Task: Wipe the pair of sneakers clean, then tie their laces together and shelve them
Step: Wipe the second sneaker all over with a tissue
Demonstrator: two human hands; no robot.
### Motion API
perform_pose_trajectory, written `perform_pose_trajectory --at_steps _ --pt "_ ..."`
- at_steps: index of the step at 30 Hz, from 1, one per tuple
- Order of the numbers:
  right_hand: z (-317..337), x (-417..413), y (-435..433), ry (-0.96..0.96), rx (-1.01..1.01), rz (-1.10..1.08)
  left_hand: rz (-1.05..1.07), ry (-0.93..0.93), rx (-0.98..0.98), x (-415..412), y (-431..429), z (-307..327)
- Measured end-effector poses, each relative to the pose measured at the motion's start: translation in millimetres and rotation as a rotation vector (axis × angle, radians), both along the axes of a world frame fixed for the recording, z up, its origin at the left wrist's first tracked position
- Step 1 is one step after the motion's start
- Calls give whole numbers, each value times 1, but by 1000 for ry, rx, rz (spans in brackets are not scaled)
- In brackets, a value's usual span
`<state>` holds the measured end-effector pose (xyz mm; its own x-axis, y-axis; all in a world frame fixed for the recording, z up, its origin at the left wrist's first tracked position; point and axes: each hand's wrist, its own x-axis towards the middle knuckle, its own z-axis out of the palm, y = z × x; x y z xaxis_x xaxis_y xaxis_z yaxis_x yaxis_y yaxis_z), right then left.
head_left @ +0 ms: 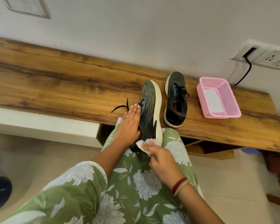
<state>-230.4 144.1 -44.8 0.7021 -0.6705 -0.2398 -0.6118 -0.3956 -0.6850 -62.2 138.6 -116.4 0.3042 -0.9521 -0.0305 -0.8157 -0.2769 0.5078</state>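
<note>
A long wooden bench (pixel 55 81) runs along a white wall (pixel 136 29), where a socket plate (pixel 265 55) feeds a black cable (pixel 246 73). On the bench's right end sits a pink basket (pixel 229 97) with a white sheet (pixel 214 101) lying flat inside. Just left of it the second sneaker (pixel 176 101) stands upright. The tilted sneaker (pixel 149 110) lies on its side across the bench edge and the person's lap. The left hand (pixel 129 125) holds it, fingers flat, thumb tucked at the collar. The right hand (pixel 162 160) pinches a white wipe (pixel 144 147) against its heel.
</note>
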Motion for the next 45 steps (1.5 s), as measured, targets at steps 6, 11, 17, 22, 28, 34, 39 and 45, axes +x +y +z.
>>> perform_pose_trajectory --at_steps 6,11,17,22,28,34,39,45 --pt "-13 18 -12 -9 -287 -31 92 228 -47 5 0 -1" --pt "-28 0 -1 133 -458 246 76 262 -54 8 0 -2" --pt "14 1 -19 -375 108 -355 102 224 -40 6 -4 -3" --pt "2 34 -48 -210 -227 -149 85 216 -25 12 -2 -2" --pt "-29 19 -28 31 -430 148 79 177 -8 10 -2 -3" --pt "-12 1 -24 -86 -238 55 79 190 -16 7 -3 -1" --pt "-13 23 -22 -41 -344 141 93 246 4 6 0 1" --pt "-20 -1 -45 18 -623 488 86 235 -11 7 -3 3"
